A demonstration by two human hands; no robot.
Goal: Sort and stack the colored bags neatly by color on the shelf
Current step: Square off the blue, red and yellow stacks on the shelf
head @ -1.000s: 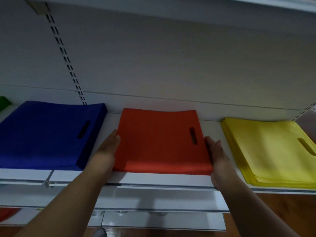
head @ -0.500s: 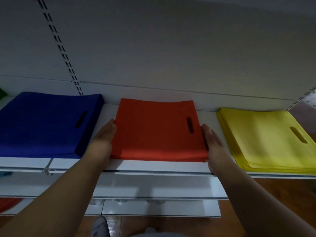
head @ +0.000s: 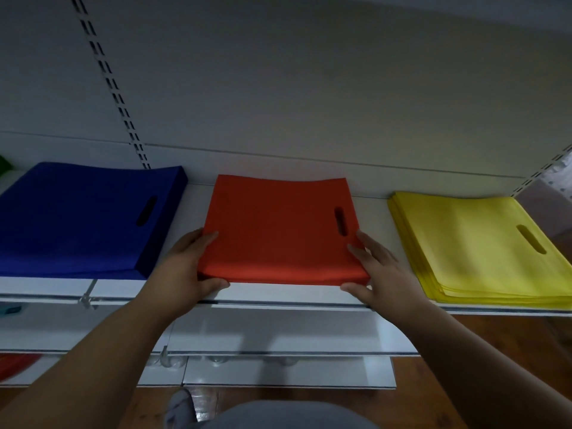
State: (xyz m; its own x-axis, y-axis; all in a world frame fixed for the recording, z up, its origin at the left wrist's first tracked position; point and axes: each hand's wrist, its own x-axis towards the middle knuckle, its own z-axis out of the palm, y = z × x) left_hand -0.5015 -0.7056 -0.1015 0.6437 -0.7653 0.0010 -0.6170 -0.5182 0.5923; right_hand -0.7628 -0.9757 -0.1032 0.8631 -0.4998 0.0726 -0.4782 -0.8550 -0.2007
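A stack of red bags (head: 278, 230) lies in the middle of the white shelf (head: 278, 295), its handle slot towards the right. My left hand (head: 185, 267) holds its front left corner, fingers on top and thumb along the front edge. My right hand (head: 379, 270) holds the front right corner the same way, fingers spread on the top and thumb at the front. To the left lies a thick stack of blue bags (head: 77, 218). A stack of yellow bags (head: 476, 243) lies to the right.
A sliver of green (head: 4, 168) shows at the far left of the shelf. Something red (head: 15, 363) lies on a lower shelf at the bottom left. A slotted upright rail (head: 108, 82) runs up the back panel. Wooden floor shows below.
Both hands went from lying flat against the sides of the red stack to clasping its front corners, thumbs round the front edge. The stack sits slightly nearer the shelf's front edge.
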